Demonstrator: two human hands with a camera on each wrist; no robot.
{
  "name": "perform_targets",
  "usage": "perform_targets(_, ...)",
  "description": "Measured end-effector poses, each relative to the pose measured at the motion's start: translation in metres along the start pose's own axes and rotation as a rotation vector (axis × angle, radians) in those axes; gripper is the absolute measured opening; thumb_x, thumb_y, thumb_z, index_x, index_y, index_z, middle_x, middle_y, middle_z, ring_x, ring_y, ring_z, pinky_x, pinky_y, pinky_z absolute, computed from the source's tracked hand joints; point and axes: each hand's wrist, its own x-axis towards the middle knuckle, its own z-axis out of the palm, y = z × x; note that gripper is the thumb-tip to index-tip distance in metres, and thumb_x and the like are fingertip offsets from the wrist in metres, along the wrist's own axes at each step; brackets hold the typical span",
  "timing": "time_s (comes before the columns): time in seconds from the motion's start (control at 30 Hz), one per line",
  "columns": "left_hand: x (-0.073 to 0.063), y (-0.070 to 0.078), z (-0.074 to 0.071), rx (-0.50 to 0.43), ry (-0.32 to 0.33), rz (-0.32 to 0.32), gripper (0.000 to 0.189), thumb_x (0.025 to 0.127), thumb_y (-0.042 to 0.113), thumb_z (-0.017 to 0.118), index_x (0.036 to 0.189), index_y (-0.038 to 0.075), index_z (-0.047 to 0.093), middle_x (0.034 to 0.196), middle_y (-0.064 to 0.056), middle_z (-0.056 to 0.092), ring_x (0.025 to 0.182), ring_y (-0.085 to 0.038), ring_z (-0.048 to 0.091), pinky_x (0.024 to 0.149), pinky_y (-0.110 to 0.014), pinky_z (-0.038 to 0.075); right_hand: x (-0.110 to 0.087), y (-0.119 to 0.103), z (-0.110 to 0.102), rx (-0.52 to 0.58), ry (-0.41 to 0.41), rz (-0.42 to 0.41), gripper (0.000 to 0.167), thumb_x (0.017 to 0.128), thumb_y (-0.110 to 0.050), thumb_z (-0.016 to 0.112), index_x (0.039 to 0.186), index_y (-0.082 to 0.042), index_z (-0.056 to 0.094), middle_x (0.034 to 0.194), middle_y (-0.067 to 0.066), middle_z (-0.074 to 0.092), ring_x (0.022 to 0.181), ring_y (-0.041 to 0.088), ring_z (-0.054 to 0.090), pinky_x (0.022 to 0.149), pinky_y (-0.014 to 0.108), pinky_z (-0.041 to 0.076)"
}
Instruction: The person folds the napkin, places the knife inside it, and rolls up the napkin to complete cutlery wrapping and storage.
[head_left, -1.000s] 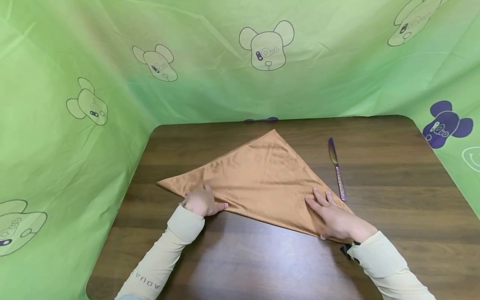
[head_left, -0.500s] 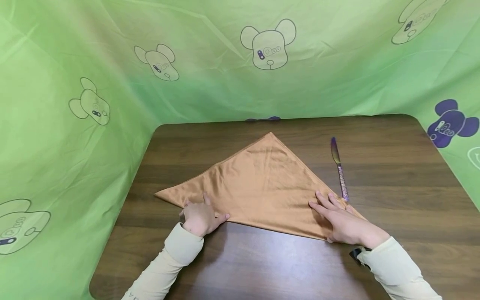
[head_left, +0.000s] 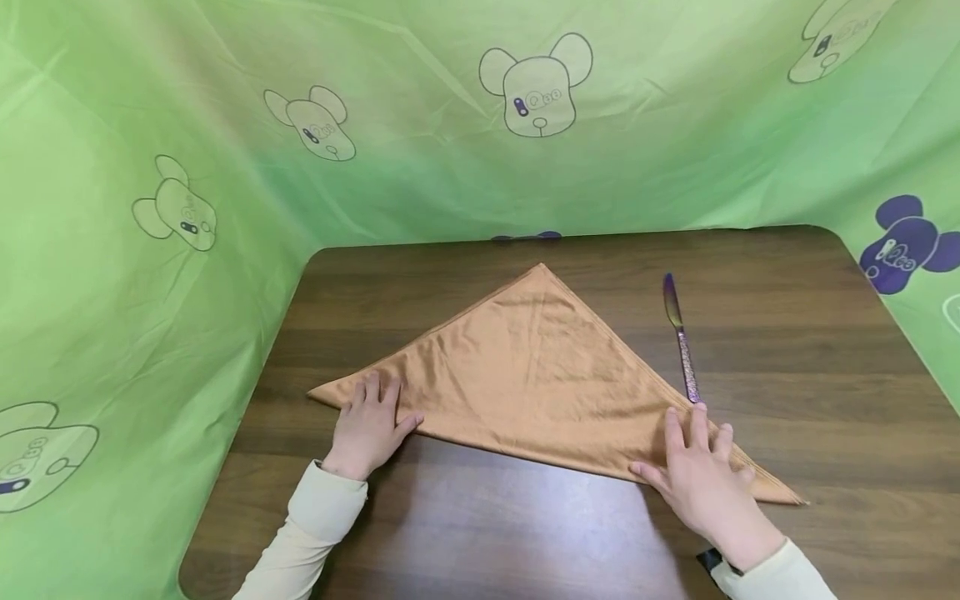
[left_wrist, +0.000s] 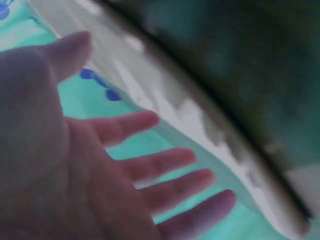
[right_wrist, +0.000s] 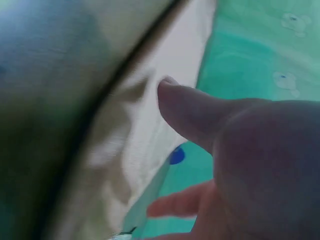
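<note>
A shiny copper-brown cloth [head_left: 510,375], folded into a layered triangle, lies on the table with one corner pointing to the back. My left hand [head_left: 371,425] is over its near edge toward the left corner, fingers spread. On the right, my right hand [head_left: 705,475] rests across the cloth near its right corner, fingers spread and thumb at the near edge. Both wrist views are tilted and blurred; my left hand [left_wrist: 115,165] shows extended fingers, and part of my right hand [right_wrist: 240,145] has its thumb out beside the cloth [right_wrist: 115,145].
A table knife [head_left: 682,337] with a purple, iridescent finish lies just right of the cloth, its handle end close to my right fingertips. The dark wooden table [head_left: 825,350] is bordered by green printed curtains [head_left: 420,108] at the back and sides.
My left hand has shifted left along the cloth's near edge and spread its fingers. My right hand has turned, its fingers now pointing away, and the cloth's right corner has come into view.
</note>
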Motion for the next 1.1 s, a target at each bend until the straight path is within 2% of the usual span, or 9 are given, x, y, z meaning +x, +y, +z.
perform_targets(0.17,-0.003,-0.012,0.009,-0.016,-0.031,0.032,0.075,0.092,0.054,0.055,0.146,0.005,0.040,0.150,-0.032,0.030,0.140,-0.049,0.027,0.101,-0.065,0.035,-0.003,0.001,0.009,0.010,-0.037,0.081,0.095,0.092,-0.061,0.048,0.143,0.015,0.020,0.143,0.051,0.004,0.122,0.078,0.007,0.074,0.090,0.019)
perform_targets(0.37,-0.005,-0.016,0.016,-0.040,0.006,0.048,0.080,0.087,0.058,0.058,0.145,0.006,0.041,0.150,-0.029,0.031,0.140,-0.048,0.027,0.101,-0.067,0.034,-0.001,0.007,0.012,0.012,-0.112,0.089,0.105,0.090,-0.069,0.042,0.143,0.018,0.016,0.144,0.050,-0.004,0.123,0.078,0.001,0.076,0.090,0.018)
perform_targets(0.5,-0.010,-0.014,0.017,-0.047,0.029,0.049,0.080,0.084,0.060,0.061,0.142,0.007,0.045,0.146,-0.026,0.037,0.138,-0.048,0.030,0.101,-0.071,0.030,0.000,0.018,0.010,0.034,-0.154,0.094,0.111,0.087,-0.074,0.042,0.144,0.017,0.014,0.144,0.049,-0.009,0.124,0.077,-0.003,0.076,0.090,0.015)
perform_targets(0.67,-0.020,-0.010,0.016,-0.053,0.015,0.043,0.077,0.082,0.063,0.061,0.138,0.010,0.048,0.139,-0.023,0.042,0.133,-0.046,0.035,0.097,-0.073,0.031,0.000,0.033,0.007,0.033,-0.177,0.087,0.114,0.084,-0.075,0.046,0.145,0.016,0.014,0.144,0.048,-0.010,0.125,0.076,-0.003,0.077,0.090,0.014)
perform_targets(0.83,-0.031,-0.010,0.014,-0.067,0.008,0.033,0.074,0.085,0.061,0.059,0.139,0.012,0.047,0.139,-0.025,0.042,0.133,-0.054,0.033,0.098,-0.073,0.030,-0.004,0.041,0.006,-0.005,-0.119,0.052,0.110,0.085,-0.074,0.047,0.144,0.014,0.020,0.145,0.048,-0.004,0.125,0.075,0.003,0.079,0.089,0.018)
perform_targets(0.97,-0.035,-0.012,0.016,-0.079,0.018,0.020,0.074,0.085,0.060,0.060,0.140,0.013,0.046,0.141,-0.025,0.039,0.134,-0.057,0.031,0.100,-0.075,0.027,-0.007,0.037,0.006,-0.032,-0.028,-0.027,0.093,0.088,-0.060,0.057,0.143,0.010,0.030,0.147,0.046,0.008,0.125,0.073,0.014,0.081,0.086,0.024)
perform_targets(1.1,-0.034,-0.013,0.017,-0.081,0.021,-0.002,0.076,0.084,0.061,0.060,0.138,0.009,0.045,0.141,-0.024,0.037,0.135,-0.057,0.027,0.099,-0.078,0.022,-0.008,0.031,0.008,-0.066,0.028,-0.093,0.078,0.090,-0.048,0.061,0.140,0.007,0.038,0.146,0.043,0.019,0.125,0.070,0.022,0.081,0.082,0.031)
